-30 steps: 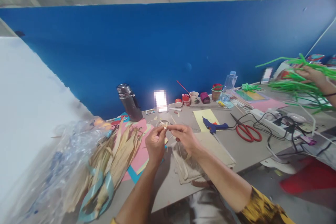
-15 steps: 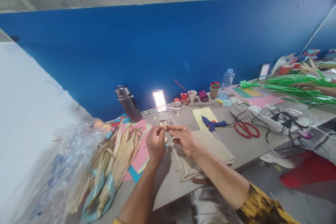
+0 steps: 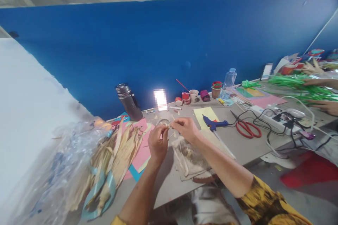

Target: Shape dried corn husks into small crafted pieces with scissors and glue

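Observation:
My left hand (image 3: 158, 141) is pinched closed around a small pale piece of dried husk (image 3: 166, 125), held just above the table. Close beside it, my right hand (image 3: 187, 129) is closed too, thumb and fingertips pinching the same piece at its right end. The fingers partly cover it, so its exact shape cannot be made out. Under my right forearm lies a folded beige cloth (image 3: 182, 168). A bundle of dried corn husks (image 3: 124, 151), with a light blue ribbon (image 3: 111, 186), lies left of my hands on coloured paper (image 3: 141, 140).
A dark thermos (image 3: 130, 103) stands behind the husks. Right of my hands are a blue glue gun (image 3: 213, 123), red-handled scissors (image 3: 248, 129) and a power strip (image 3: 271, 121) with trailing cords. At far right, a co-worker's hands (image 3: 324, 105) are among green strands (image 3: 295, 84).
My right hand has risen slightly and its fingers have drawn into a tighter pinch at the small piece. My left hand stays nearly still. The co-worker's hands have moved among the green strands.

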{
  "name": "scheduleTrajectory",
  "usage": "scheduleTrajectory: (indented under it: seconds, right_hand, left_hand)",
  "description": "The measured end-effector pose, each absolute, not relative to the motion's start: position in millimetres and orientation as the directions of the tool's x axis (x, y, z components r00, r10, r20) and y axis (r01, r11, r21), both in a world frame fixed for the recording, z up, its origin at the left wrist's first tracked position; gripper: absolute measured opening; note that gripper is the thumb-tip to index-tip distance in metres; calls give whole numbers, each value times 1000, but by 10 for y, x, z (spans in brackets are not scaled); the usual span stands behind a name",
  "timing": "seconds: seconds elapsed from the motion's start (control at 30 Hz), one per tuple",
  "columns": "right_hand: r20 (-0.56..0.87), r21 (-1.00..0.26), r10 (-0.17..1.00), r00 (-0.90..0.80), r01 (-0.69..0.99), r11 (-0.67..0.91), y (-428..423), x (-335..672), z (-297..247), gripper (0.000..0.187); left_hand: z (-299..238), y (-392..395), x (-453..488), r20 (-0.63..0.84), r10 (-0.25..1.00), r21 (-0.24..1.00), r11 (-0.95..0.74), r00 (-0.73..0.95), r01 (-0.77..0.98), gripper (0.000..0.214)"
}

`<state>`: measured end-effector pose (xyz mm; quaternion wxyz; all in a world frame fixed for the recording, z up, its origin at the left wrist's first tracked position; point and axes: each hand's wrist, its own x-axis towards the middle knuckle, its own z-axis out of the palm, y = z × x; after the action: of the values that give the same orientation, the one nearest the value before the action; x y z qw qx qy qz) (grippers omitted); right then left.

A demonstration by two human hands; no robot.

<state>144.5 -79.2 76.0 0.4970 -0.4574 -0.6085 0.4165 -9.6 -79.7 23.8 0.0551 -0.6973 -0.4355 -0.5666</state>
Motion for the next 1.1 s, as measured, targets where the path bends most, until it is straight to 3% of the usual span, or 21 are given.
scheduleTrajectory:
  seconds: [0.23, 0.7, 0.93, 1.1]
  right_hand:
    - [218, -940, 970, -102, 244, 237, -738, 1444, 739, 22]
    - [223, -954, 968, -114, 179, 241, -694, 1409, 691, 23]
    - [185, -968, 977, -102, 154, 199, -717, 1432, 723, 26]
    - [192, -967, 974, -118, 150, 208, -727, 1444, 720, 23]
  left_hand:
    - [249, -802, -94, 870, 489, 303, -622, 56, 722, 10]
    - [263, -805, -72, 794, 605, 518, -622, -59, 587, 12]
    - [288, -825, -68, 766, 642, 564, -638, -42, 524, 16]
    - [345, -842, -76, 688, 720, 674, -585, -94, 452, 17]
